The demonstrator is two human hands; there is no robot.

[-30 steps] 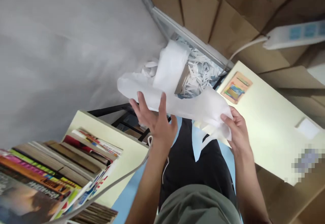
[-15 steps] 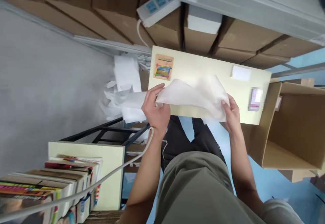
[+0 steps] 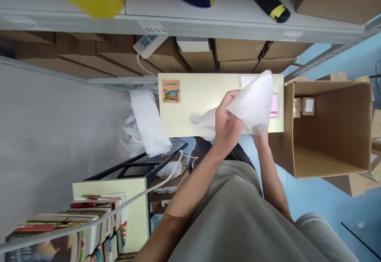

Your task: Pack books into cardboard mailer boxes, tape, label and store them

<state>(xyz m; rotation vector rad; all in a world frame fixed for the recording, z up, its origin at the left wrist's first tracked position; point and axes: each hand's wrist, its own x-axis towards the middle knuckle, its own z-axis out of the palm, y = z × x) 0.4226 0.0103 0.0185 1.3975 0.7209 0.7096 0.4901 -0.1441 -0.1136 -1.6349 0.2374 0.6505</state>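
Observation:
Both my hands hold a sheet of thin white wrapping paper [image 3: 253, 99] over a pale yellow table [image 3: 202, 99]. My left hand [image 3: 228, 125] grips the sheet's left part with closed fingers, and a tail of paper trails left onto the table. Most of my right hand [image 3: 262, 138] is hidden behind the raised sheet; only its wrist and heel show under the paper. An open cardboard box [image 3: 327, 131] lies on its side just right of the table, its opening facing me.
A pile of white paper [image 3: 145, 123] hangs left of the table. A grey shelf [image 3: 178, 20] above carries yellow tape, a blue object and a black-yellow knife. Cardboard boxes and a power strip [image 3: 150, 44] sit beneath it. Books [image 3: 74, 222] stand on a second table at lower left.
The view swung right and up, and the shelf top came into sight. My hands carried the paper rightward toward the open box, and the left hand closed in next to the right.

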